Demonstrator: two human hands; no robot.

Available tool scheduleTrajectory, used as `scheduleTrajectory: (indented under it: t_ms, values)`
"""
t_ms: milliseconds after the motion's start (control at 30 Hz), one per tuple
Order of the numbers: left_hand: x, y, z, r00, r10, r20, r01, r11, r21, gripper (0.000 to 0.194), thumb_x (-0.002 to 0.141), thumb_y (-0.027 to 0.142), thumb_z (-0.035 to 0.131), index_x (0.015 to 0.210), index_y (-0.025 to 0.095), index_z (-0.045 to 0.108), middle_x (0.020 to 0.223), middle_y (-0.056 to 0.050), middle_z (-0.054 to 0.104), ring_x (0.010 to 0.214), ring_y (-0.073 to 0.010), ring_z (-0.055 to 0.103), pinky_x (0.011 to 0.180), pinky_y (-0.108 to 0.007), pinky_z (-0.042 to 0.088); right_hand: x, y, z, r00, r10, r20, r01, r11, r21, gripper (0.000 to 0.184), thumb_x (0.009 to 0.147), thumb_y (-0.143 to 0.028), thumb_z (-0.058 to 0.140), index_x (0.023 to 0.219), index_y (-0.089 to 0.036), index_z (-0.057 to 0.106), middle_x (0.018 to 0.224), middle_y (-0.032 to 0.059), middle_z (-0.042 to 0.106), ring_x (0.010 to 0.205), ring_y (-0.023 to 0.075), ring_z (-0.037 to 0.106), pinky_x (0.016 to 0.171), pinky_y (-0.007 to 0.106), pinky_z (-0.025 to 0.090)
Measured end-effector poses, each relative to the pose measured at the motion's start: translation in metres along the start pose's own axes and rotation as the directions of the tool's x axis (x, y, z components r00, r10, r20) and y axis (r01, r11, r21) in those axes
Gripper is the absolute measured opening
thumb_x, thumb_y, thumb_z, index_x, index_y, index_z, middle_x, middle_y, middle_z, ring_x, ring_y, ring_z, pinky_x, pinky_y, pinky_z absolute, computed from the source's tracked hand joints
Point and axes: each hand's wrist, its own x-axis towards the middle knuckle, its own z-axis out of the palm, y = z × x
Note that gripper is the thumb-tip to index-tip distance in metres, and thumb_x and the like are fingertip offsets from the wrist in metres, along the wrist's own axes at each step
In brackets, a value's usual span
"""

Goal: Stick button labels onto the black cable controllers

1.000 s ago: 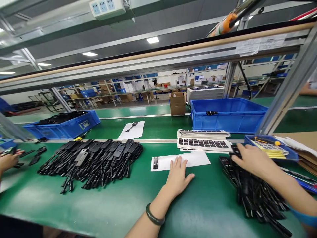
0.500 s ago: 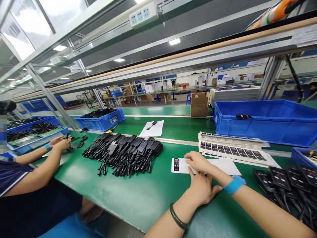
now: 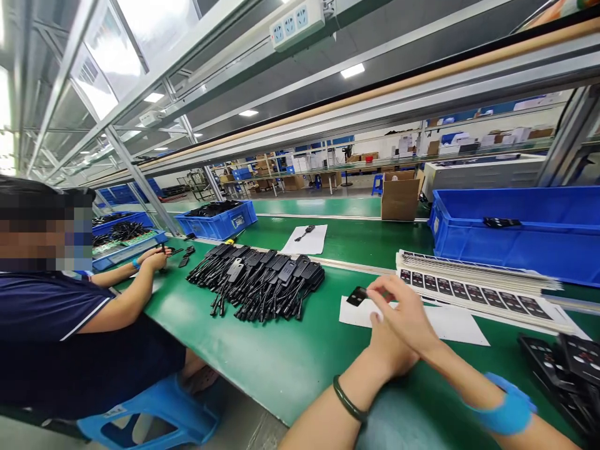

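My right hand [image 3: 405,309], with a blue wristband, pinches a black label [image 3: 357,295] by its edge and holds it tilted above the left end of a white backing strip [image 3: 459,325]. My left hand [image 3: 391,350], with a dark bangle, lies low over the strip and the table, partly behind my right hand. One of its fingertips shows near the paper; the rest are hidden. Just beyond the hands is a stack of label sheets [image 3: 473,294] printed with black labels in a row.
Left of my hands lies a pile of black cabled devices [image 3: 255,281] on the green table [image 3: 225,350]. More devices [image 3: 557,375] lie at the right. A blue bin [image 3: 515,244] stands behind. A co-worker [image 3: 51,325] sits at the left, handling dark parts.
The black label, flat on the strip's left end before, is now lifted in my right hand's fingers. The view has turned left, showing more of the co-worker and stool.
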Motion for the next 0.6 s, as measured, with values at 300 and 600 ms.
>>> scheduleTrajectory:
  t_ms: [300,600]
  values:
    - [0.017,-0.04,-0.106,0.588,-0.223,-0.778,0.59,0.775,0.224,0.047,0.081,0.022,0.047,0.125,0.011,0.034,0.132,-0.02,0.023,0.127,-0.034,0.025,0.107,-0.056,0.025,-0.09,0.018,-0.085,0.981,-0.09,-0.172,0.074,0.992,-0.099,0.008,0.089,-0.031,0.051,0.087,-0.023,0.052,0.092,0.0037,0.052,0.079,0.0163,0.051,0.069,0.028,0.041]
    - [0.01,-0.023,-0.108,0.65,-0.234,-0.723,0.554,0.798,0.239,0.044,0.083,0.031,0.044,0.124,0.015,0.041,0.11,-0.015,0.042,0.109,-0.0292,0.043,0.098,-0.045,0.037,-0.117,0.053,-0.09,0.949,0.135,-0.285,-0.143,0.99,-0.005,0.02,0.086,-0.042,0.053,0.09,-0.023,0.052,0.085,0.0027,0.055,0.069,0.0152,0.056,0.061,0.025,0.046]
